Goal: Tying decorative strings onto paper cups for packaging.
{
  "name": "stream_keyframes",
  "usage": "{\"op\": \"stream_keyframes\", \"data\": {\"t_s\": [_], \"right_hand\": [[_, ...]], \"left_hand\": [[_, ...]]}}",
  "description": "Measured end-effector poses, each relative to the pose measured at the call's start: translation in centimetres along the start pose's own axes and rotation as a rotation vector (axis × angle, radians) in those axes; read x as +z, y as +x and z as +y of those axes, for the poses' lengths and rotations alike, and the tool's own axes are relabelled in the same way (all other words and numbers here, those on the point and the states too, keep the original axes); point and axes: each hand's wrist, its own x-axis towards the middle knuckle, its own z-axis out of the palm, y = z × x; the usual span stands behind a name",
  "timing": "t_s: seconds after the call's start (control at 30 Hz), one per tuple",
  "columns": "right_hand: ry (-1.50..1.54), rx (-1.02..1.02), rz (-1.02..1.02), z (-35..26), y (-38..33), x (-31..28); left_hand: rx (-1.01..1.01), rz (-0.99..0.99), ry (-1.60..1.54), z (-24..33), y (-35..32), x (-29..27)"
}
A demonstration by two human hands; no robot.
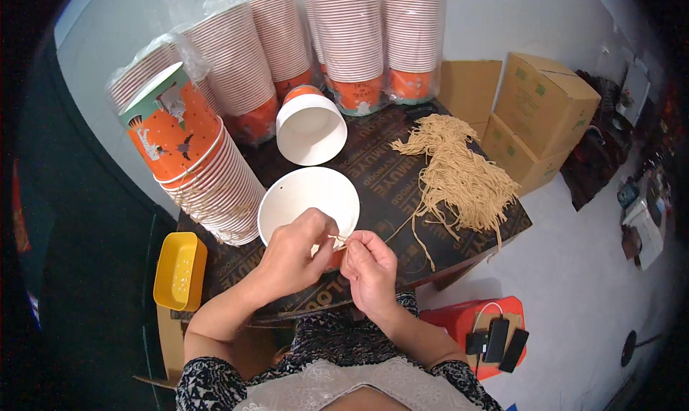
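Tan cord [337, 240] between pinching fingers [324, 233]

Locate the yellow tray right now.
In the head view the yellow tray sits low on the left, at the dark table's left edge, just below the tilted stack of orange cups and left of the left hand.

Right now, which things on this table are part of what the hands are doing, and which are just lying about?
In use: left hand, right hand, string piece, white paper bucket, string pile.
Lying about: yellow tray, cardboard boxes, red stool.
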Motion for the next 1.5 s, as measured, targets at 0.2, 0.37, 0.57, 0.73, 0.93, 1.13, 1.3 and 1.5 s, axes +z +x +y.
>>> {"op": "stream_keyframes", "data": {"t_s": [0.2,0.37,0.57,0.73,0.93,1.13,1.3,1.5], "right_hand": [[0.042,0.031,0.032,-0.1,0.0,0.2],[-0.144,-0.076,0.082,-0.5,-0.1,-0.1],[-0.263,-0.142,0.048,-1.2,0.2,-0.8],[-0.104,0.006,-0.019,-1.1,0.5,-0.8],[0.056,0.058,-0.097,-0.8,0.8,-0.7],[0.069,0.070,-0.102,-0.5,1.0,-0.8],[0.074,0.081,-0.105,-0.2,1.2,-0.6],[0.113,0.146,-0.081,-0.3,1.5,-0.4]], "left_hand": [[0.188,0.010,0.044,0.9,0.1,-0.2],[0.155,-0.046,0.024,0.0,-0.2,-0.1],[0.070,-0.053,-0.051,0.2,-0.4,-0.1],[0.073,-0.058,-0.044,0.4,-0.2,-0.3],[0.141,-0.041,0.002,-0.2,-0.3,-0.2],[0.127,-0.031,-0.035,0.0,-0.2,-0.1],[0.144,0.032,-0.060,0.1,0.0,-0.2],[-0.026,-0.058,-0.111,0.1,0.1,-0.6]]}}
